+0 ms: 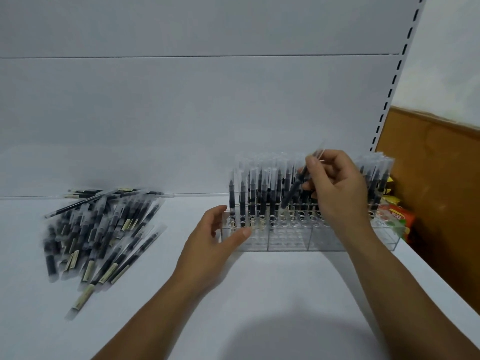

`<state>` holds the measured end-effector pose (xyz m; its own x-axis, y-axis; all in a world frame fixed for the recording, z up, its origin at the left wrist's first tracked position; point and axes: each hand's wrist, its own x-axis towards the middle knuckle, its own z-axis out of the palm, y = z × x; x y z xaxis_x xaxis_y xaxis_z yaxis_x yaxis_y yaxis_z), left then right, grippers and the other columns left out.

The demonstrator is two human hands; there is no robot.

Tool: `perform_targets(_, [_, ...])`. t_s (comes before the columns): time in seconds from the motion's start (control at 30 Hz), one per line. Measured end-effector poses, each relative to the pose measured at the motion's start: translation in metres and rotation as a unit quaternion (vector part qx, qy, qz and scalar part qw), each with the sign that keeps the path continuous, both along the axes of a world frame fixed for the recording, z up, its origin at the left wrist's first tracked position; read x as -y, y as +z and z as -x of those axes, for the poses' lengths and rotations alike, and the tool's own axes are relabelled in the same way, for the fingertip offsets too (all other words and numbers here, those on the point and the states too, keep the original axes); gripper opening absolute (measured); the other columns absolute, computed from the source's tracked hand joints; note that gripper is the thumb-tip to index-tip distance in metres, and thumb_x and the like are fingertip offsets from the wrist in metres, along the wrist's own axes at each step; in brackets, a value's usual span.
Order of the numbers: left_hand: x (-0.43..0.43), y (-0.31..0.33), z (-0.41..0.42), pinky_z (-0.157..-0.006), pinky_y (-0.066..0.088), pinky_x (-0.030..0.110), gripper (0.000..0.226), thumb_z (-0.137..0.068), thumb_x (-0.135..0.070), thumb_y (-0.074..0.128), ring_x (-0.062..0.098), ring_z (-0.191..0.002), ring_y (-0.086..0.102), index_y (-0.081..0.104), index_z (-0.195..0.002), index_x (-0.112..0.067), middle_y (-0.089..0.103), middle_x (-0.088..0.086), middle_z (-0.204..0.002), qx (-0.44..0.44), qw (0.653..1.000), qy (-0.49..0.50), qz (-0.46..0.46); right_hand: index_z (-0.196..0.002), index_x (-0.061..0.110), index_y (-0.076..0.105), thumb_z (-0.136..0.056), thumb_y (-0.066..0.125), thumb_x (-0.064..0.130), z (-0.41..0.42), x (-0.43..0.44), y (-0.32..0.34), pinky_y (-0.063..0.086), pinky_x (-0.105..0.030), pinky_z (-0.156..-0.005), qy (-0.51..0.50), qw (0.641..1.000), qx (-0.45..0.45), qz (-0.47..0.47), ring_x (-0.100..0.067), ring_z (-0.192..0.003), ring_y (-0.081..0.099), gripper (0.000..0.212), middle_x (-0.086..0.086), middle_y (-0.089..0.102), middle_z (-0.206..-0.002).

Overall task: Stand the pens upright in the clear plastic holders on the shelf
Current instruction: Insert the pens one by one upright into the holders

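Note:
A clear plastic holder (288, 240) with round holes stands on the white shelf (259, 294), right of centre. Many black pens in clear sleeves (262, 193) stand upright in its back rows. My right hand (335, 183) is above the holder, fingers closed on one black pen (294, 187) that tilts with its lower end down among the holes. My left hand (220, 240) grips the holder's left front corner. A loose pile of the same pens (101, 229) lies flat on the shelf at the left.
The shelf's white back panel rises behind. A slotted upright (389, 100) runs up the right side. Beyond it are a brown cardboard box (436, 193) and colourful packets (394, 216) next to the holder's right end.

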<state>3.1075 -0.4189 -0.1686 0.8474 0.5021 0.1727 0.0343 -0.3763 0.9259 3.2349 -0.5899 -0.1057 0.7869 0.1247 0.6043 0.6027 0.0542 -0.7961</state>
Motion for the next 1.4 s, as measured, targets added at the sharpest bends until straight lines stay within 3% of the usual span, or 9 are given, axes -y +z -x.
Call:
perform_targets(0.1, [-0.002, -0.001, -0.002, -0.074, 0.037, -0.005, 0.058, -0.076, -0.039, 0.077, -0.019, -0.104, 0.047, 0.051, -0.127, -0.035, 0.054, -0.027, -0.118, 0.015, 1.000, 0.010, 0.024, -0.093, 0.031, 0.060, -0.095, 0.060, 0.024, -0.003, -0.001, -0.003, 0.055, -0.023, -0.060, -0.007, 1.000, 0.019, 0.024, -0.010, -0.065, 0.068, 0.007, 0.004, 0.070, -0.078])
perform_targets(0.27, [-0.005, -0.003, -0.006, -0.080, 0.036, 0.003, 0.057, -0.078, -0.036, 0.076, -0.005, -0.111, 0.051, 0.051, -0.129, -0.032, 0.055, -0.021, -0.123, 0.027, 0.999, 0.018, 0.025, -0.095, 0.027, 0.063, -0.093, 0.064, 0.027, -0.004, -0.009, -0.013, 0.060, -0.040, -0.069, -0.007, 0.995, 0.038, 0.095, -0.012, -0.071, 0.069, 0.003, 0.004, 0.069, -0.080])
perform_targets(0.43, [-0.006, -0.005, -0.007, -0.071, 0.038, -0.005, 0.062, -0.078, -0.036, 0.077, -0.005, -0.111, 0.052, 0.051, -0.134, -0.027, 0.054, -0.018, -0.128, 0.029, 0.999, 0.023, 0.031, -0.091, 0.033, 0.059, -0.090, 0.064, 0.038, -0.004, -0.014, -0.021, 0.047, -0.023, -0.060, -0.022, 0.961, 0.052, 0.271, 0.002, -0.064, 0.058, 0.007, 0.019, 0.063, -0.074])
perform_targets(0.67, [-0.007, -0.003, -0.005, -0.069, 0.037, -0.003, 0.068, -0.078, -0.041, 0.075, -0.006, -0.106, 0.048, 0.047, -0.139, -0.029, 0.050, -0.021, -0.127, 0.019, 0.999, 0.011, 0.036, -0.079, 0.037, 0.052, -0.089, 0.067, 0.038, -0.005, -0.010, -0.017, 0.041, -0.020, -0.058, -0.018, 0.953, 0.026, 0.301, 0.002, -0.059, 0.051, 0.018, 0.016, 0.060, -0.070])
perform_targets(0.87, [-0.003, 0.002, 0.003, -0.088, 0.037, 0.014, 0.081, -0.076, -0.056, 0.068, 0.003, -0.121, 0.045, 0.037, -0.146, -0.031, 0.045, -0.017, -0.138, 0.015, 0.998, 0.006, 0.053, -0.078, 0.036, 0.051, -0.090, 0.066, 0.038, 0.004, -0.009, -0.011, 0.038, -0.019, -0.054, -0.042, 0.942, 0.031, 0.333, 0.001, -0.059, 0.052, 0.020, 0.015, 0.059, -0.068])
perform_targets(0.97, [-0.007, 0.010, 0.012, -0.101, 0.039, 0.024, 0.063, -0.084, -0.056, 0.060, 0.002, -0.124, 0.048, 0.044, -0.140, -0.033, 0.049, -0.018, -0.138, 0.040, 0.996, 0.039, 0.070, -0.081, 0.032, 0.055, -0.090, 0.064, 0.041, 0.009, -0.007, -0.005, 0.040, -0.021, -0.054, -0.050, 0.932, 0.038, 0.357, -0.002, -0.063, 0.056, 0.016, 0.016, 0.060, -0.069])
perform_targets(1.13, [-0.048, 0.027, 0.049, -0.078, 0.034, 0.004, 0.031, -0.093, -0.048, 0.053, -0.029, -0.096, 0.045, 0.057, -0.123, -0.039, 0.056, -0.028, -0.118, 0.035, 0.995, 0.066, -0.065, -0.091, 0.027, 0.066, -0.089, 0.064, 0.043, 0.026, 0.003, -0.005, 0.049, -0.024, -0.062, -0.112, 0.918, 0.053, 0.377, 0.000, -0.069, 0.058, 0.017, 0.020, 0.062, -0.074])
perform_targets(1.27, [-0.089, 0.021, 0.096, -0.089, 0.039, 0.018, 0.031, -0.096, -0.041, 0.052, -0.007, -0.106, 0.049, 0.062, -0.123, -0.030, 0.055, -0.024, -0.117, 0.015, 0.958, 0.144, -0.249, -0.084, 0.031, 0.068, -0.087, 0.064, 0.028, 0.074, -0.016, 0.000, 0.044, -0.008, -0.059, 0.001, 0.957, 0.149, 0.251, 0.001, -0.070, 0.063, 0.006, 0.020, 0.066, -0.071])
perform_targets(1.4, [-0.108, 0.003, 0.124, -0.108, 0.036, 0.035, 0.042, -0.099, -0.039, 0.045, 0.012, -0.129, 0.045, 0.054, -0.136, -0.022, 0.055, -0.010, -0.135, -0.044, 0.922, 0.128, -0.364, -0.114, 0.042, 0.062, -0.095, 0.051, 0.042, 0.113, -0.078, -0.016, 0.039, -0.005, -0.081, 0.201, 0.889, 0.162, 0.379, 0.016, -0.099, 0.053, 0.021, 0.033, 0.059, -0.113])
